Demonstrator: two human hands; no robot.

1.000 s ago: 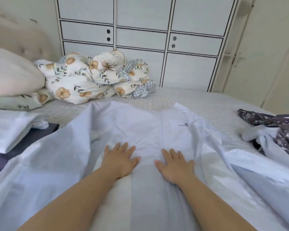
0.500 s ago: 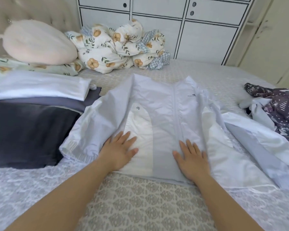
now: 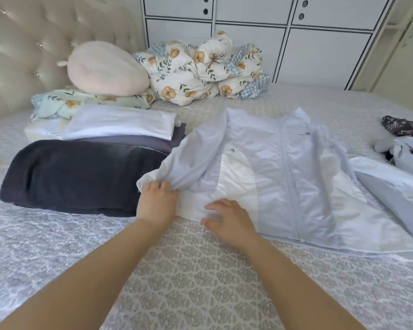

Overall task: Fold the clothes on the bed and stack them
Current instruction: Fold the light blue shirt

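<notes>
A pale blue zip-front jacket [image 3: 281, 177] is lying spread flat, front side up, on the patterned bed [image 3: 200, 282]. The left hand [image 3: 156, 203] is bunching the jacket's left sleeve cuff [image 3: 153, 179] at the garment's lower left corner, its fingers curling into the fabric, so this grip is closing on the cuff. The right hand [image 3: 229, 220] is resting just beside it on the white hem band; motion blur is obscuring its fingers, so the state of that grip cannot be told. Folded clothes are lying to the left: a dark navy piece [image 3: 76, 175] nearest, and behind it a white piece [image 3: 122, 121] sitting on a grey piece [image 3: 153, 141]. More unfolded garments [image 3: 405, 144] are lying at the right edge.
</notes>
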